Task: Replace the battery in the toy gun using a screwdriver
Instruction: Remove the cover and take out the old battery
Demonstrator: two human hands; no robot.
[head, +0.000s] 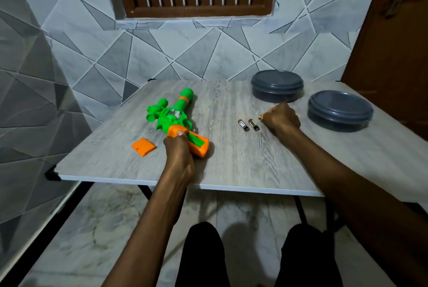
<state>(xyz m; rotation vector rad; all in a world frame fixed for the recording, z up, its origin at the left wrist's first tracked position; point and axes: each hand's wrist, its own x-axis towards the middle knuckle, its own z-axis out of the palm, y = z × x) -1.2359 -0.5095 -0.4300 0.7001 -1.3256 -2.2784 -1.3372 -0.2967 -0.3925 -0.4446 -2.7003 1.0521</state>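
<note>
— Where's the toy gun [172, 117]?
— Flat on the worktop [231, 166], left side. The left hand [177, 148] grips its orange handle, and the orange cover [143, 146] lies just beside.
— The right hand [281, 118]?
— Curled round a small brass-tipped object [261, 117], near two loose batteries [243, 125] [253, 124].

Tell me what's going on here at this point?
A seated person is swapping batteries in a green and orange toy gun. The left hand grips its orange handle, whose battery compartment lies open; the orange cover lies on the table beside it. The right hand is curled round a battery, next to two more batteries lying loose. No screwdriver shows.
</note>
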